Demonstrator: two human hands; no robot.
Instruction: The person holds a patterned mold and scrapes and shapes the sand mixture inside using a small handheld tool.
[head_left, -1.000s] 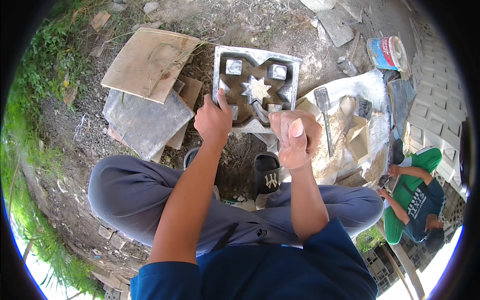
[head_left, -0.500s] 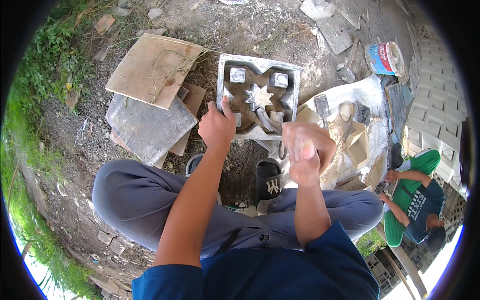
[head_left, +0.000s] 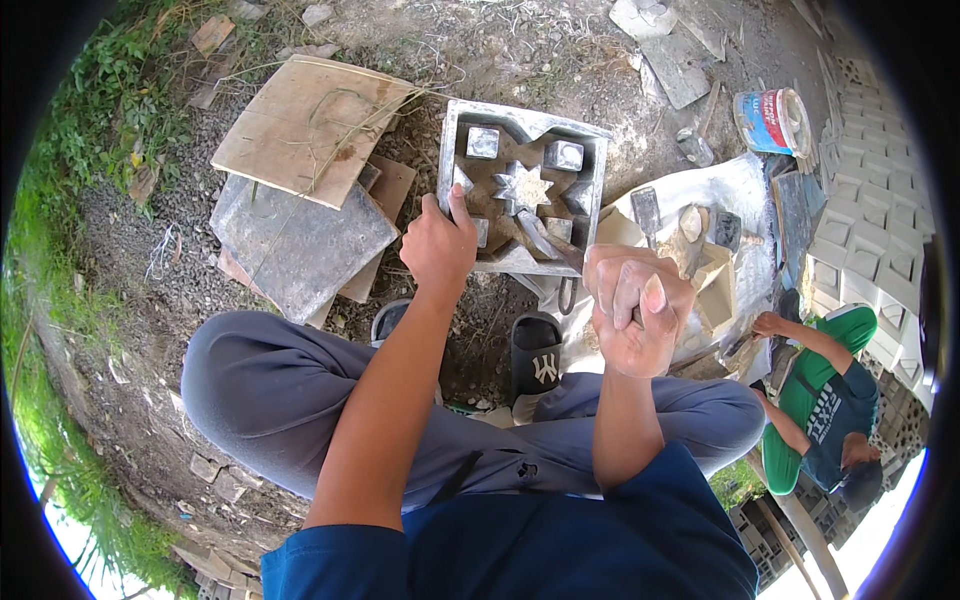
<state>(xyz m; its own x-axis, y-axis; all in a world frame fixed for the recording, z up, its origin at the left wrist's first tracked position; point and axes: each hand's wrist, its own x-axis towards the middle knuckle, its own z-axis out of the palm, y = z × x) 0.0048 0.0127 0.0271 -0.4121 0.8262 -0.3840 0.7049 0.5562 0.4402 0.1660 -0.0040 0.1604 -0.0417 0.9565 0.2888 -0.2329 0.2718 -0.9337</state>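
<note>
A grey square block mould [head_left: 525, 265] stands in front of me, with a star-shaped core [head_left: 522, 188] at its middle and several small square blocks around it. My left hand [head_left: 438, 240] is closed on the mould's left wall, a finger over the rim. My right hand [head_left: 640, 300] makes a fist around a narrow-bladed tool [head_left: 540, 236], whose handle is hidden by the fingers. The blade lies inside the mould, at its near right corner. A dark loop handle [head_left: 567, 296] hangs from the mould's near side.
Left of the mould lie stacked boards [head_left: 310, 130] and a grey slab [head_left: 300, 245]. On the right, a white sheet [head_left: 745, 200] holds pale powder and a dark block [head_left: 645, 210]. Beyond are a paint bucket [head_left: 768, 122], stacked pale blocks [head_left: 865, 215] and a seated person [head_left: 835, 400].
My right hand has moved slightly right and turned, drawing the tool toward the mould's near right corner. The left hand keeps its hold. The mould sits slightly higher and further right in view.
</note>
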